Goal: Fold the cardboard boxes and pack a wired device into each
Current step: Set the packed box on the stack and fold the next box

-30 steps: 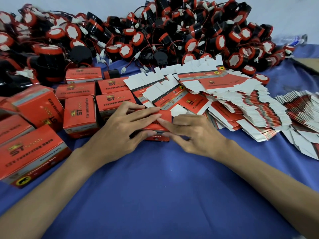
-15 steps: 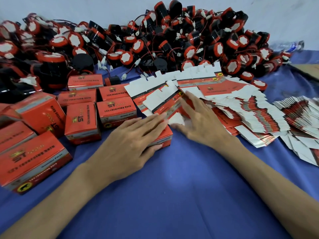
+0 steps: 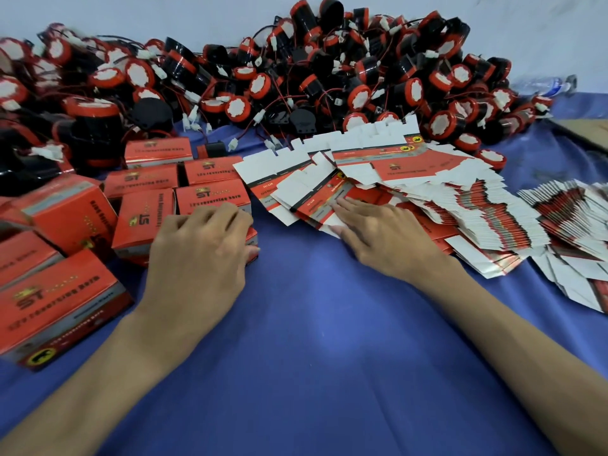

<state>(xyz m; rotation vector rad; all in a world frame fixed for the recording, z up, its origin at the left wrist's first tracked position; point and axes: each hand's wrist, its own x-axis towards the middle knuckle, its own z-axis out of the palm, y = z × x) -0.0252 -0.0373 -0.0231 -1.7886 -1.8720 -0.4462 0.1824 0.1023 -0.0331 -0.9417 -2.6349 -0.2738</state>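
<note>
Box: closed box sits left of centre on the worktop. It touches the finished boxes and is mostly hidden under the left grip.
Left grip: the left grip curls over the box top with the thumb at its near right corner, holding it.
Right grip: the right grip has its fingers fairly straight and laid on the top blank of the fanned stack. It holds nothing.
Blank handling: thin printed card, likely light, stiff across the panels and weak at the creases. The glossy sheets will probably slide. Best taken at the near edge, thumb beneath, so only one lifts.
Device handling: the devices are heaped at the back with thin wires tangled. They are likely to snag, so take one by the body, not the wire.
Change: half a second ago the box lay nearer centre under flat fingers. Now it is against the finished boxes and the fingers are curled. The right grip stays on the blanks.
</note>
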